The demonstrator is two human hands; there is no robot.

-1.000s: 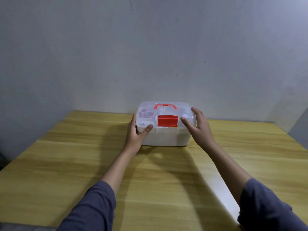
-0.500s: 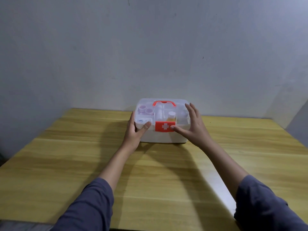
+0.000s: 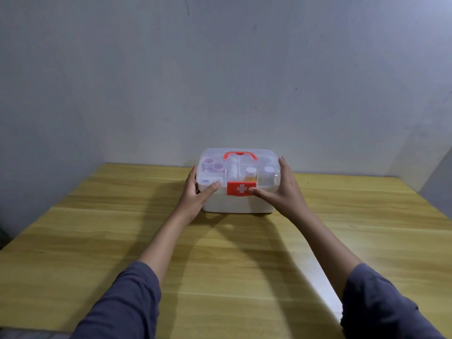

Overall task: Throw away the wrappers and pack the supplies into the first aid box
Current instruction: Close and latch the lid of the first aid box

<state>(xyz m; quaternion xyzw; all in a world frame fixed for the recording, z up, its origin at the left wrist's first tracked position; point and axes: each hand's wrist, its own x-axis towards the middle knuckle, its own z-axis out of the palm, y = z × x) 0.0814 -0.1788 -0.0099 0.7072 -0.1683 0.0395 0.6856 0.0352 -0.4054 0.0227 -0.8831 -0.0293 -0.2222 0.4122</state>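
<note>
First aid box (image 3: 238, 204) on table (image 3: 97, 241), before wall (image 3: 220, 81); bottles (image 3: 250, 176) inside.

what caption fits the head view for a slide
Left hand grips, right hand presses the closed first aid box on a table.

Item: first aid box (image 3: 238, 204), white base, clear lid closed. Red handle (image 3: 239, 152) on top; red latch (image 3: 241, 189) with white cross down at front. Upright, far side of table (image 3: 122, 241). Inside, under lid: two lilac-capped bottles (image 3: 212, 165), amber bottle (image 3: 250, 178), white-capped jar (image 3: 269, 170).
</note>
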